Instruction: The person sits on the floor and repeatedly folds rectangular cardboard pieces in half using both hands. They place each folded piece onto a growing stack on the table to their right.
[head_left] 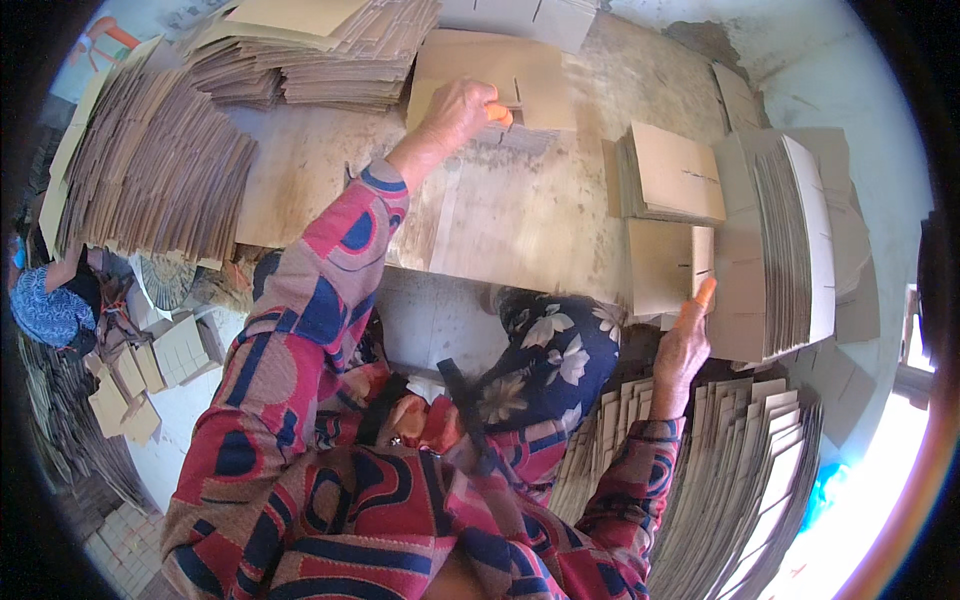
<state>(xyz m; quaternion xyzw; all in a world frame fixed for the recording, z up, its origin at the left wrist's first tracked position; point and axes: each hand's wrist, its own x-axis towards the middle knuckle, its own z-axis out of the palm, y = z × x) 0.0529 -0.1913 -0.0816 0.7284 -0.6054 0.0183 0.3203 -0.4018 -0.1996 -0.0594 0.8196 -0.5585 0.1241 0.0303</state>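
Note:
My left hand (458, 118) reaches to the far middle of the table, over a stack of brown slotted cardboard sheets (490, 65). Orange covers sit on its fingertips. The fingers are bent and closed at the stack's near edge, beside a dark slot; what they pinch, if anything, is hidden. At the table's right side, my right hand (682, 348), also with an orange fingertip cover, grips the near edge of a small cardboard piece (703, 250). This piece lies beside a flat brown sheet (658, 265); its underside is out of sight.
A short cardboard stack (677, 175) stands beyond my right hand, with a taller upright bundle (790, 250) beside it. Leaning sheets (160, 150) and piles (330, 55) line the left. More bundles (700, 490) stand below right. Another person's patterned sleeve (52, 305) shows far left.

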